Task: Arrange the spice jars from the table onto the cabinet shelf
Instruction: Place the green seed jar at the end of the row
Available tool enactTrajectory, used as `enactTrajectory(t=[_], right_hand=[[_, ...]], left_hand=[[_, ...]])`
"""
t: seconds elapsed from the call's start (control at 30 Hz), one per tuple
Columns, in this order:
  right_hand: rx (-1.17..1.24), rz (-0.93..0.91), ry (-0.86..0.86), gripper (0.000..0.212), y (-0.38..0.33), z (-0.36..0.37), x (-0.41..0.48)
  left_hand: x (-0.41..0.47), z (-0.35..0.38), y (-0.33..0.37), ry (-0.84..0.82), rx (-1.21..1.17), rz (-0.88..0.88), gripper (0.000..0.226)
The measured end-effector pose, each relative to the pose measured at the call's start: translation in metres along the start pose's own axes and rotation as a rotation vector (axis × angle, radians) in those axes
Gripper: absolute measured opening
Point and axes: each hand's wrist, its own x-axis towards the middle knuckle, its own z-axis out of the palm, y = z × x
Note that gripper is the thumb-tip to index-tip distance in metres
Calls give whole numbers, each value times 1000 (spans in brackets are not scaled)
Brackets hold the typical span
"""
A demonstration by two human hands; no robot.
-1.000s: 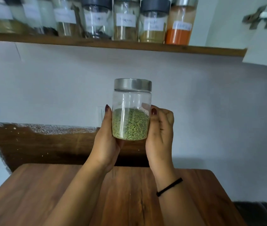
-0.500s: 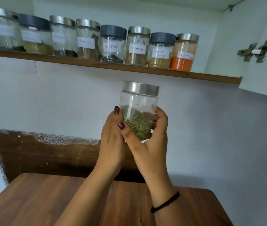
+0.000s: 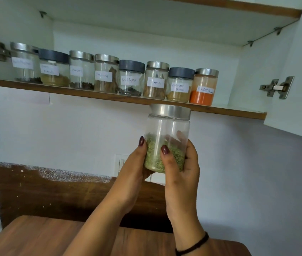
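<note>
A clear round jar [image 3: 167, 126] with a brushed steel lid is held upright just right of the frame's centre, its lid overlapping the shelf's front edge in the picture. Its lower part holds small pale green seeds. The left hand [image 3: 133, 169] cups its lower left side, thumb up the wall. The right hand [image 3: 183, 169] wraps the right side, thumb across the front. Both are grasping it. A black cord band [image 3: 192, 245] rings the right wrist.

The shelf [image 3: 69, 89], edged in brown wood grain, crosses the upper half. Eight similar jars stand there in a row [image 3: 107, 76], each with a white handwritten label. Five lids are steel and three are matte dark grey. The end jar [image 3: 202, 87] at the right holds orange powder, and its neighbour [image 3: 179, 84] holds yellow-brown powder. A steel hinge [image 3: 275, 87] sits at the right. The smooth wood-grain desk [image 3: 35, 237] fills the bottom.
</note>
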Motion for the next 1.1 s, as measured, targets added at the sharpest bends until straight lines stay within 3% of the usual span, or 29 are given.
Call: enactTrajectory(t=[0.17,0.33,0.47,0.57,0.73,0.83,0.93,1.03,1.1], right_hand=[[-108,67,-20,69,7,-6,3],[-167,9,-98,65,3,-6,7],[-213,-99,-34,84,-4,-5,6],[-238,-111,8,78,-7,-3,10],[-206,-98,22,73,-3,-13,16],[-129,-19,-4,67,-1,-19,18],[5,51,-17,55,-2,-22,19],[217,173,-24,53,-4,-23,15],[235,203,5,53,0,-25,12]], left_hand=[[5,0,-1,-21,-66,32,46],[8,7,-2,101,-17,117,38],[9,14,0,168,113,212,42],[8,17,-1,167,170,246,33],[12,13,-11,91,90,114,50],[15,11,-14,130,80,87,49],[17,9,-11,137,73,74,47],[19,16,2,114,20,-36,63],[21,20,1,76,33,-70,50]])
